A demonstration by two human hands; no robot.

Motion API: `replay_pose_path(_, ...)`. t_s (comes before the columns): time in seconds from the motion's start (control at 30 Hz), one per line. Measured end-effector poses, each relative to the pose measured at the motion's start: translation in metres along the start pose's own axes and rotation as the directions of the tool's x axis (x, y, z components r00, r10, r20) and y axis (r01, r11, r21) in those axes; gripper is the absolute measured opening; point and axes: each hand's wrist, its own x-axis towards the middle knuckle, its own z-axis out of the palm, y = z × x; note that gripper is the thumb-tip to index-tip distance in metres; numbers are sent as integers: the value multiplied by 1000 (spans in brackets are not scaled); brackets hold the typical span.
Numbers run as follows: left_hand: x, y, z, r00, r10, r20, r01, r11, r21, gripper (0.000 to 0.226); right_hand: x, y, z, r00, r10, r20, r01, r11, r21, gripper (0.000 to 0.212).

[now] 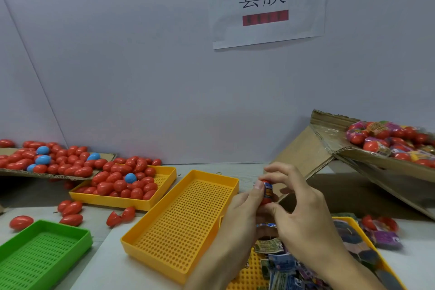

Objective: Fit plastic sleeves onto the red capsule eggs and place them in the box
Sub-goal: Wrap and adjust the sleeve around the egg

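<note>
Both hands hold one red capsule egg (267,192) above the table's middle right, a blue printed plastic sleeve around its body. My left hand (242,209) grips it from the left with the thumb up along its side. My right hand (299,209) pinches it from the right, index finger arched over the top. A yellow tray (376,252) of flat printed sleeves lies under my wrists. The tilted cardboard box (367,155) at the right holds several sleeved eggs.
An empty perforated yellow tray (183,226) lies left of my hands. Behind it a yellow tray (164,173) and a cardboard sheet (14,172) carry several red and a few blue eggs. A green tray (42,252) sits front left. Loose eggs lie between them.
</note>
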Motion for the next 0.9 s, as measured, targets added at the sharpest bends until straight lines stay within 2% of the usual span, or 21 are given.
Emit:
replay_pose_path(0.13, 1, -1, -1, 999, -6, -33, 6, 1000, -10, 48, 0, -1, 2, 999, 26, 34, -27, 999, 28, 82)
replay_pose_path(0.43, 2, -4, -3, 999, -41, 0, 41, 998, 42, 48, 0, -3, 1, 996, 45, 72, -46, 999, 2, 64)
replay_pose_path(0.57, 3, -4, -3, 995, -61, -76, 64, 997, 39, 49, 1, -1, 2, 994, 79, 80, -84, 995, 54, 69)
replay_pose_path(0.77, 2, -2, -7, 998, -24, -63, 22, 999, -28, 29, 1, 4, 0, 991, 98, 94, -99, 995, 14, 73)
replay_pose_path(0.9, 0, 0, -8, 1000, -11, -21, 9, 993, -114, 30, 2, 3, 0, 988, 111, 105, -113, 993, 17, 69)
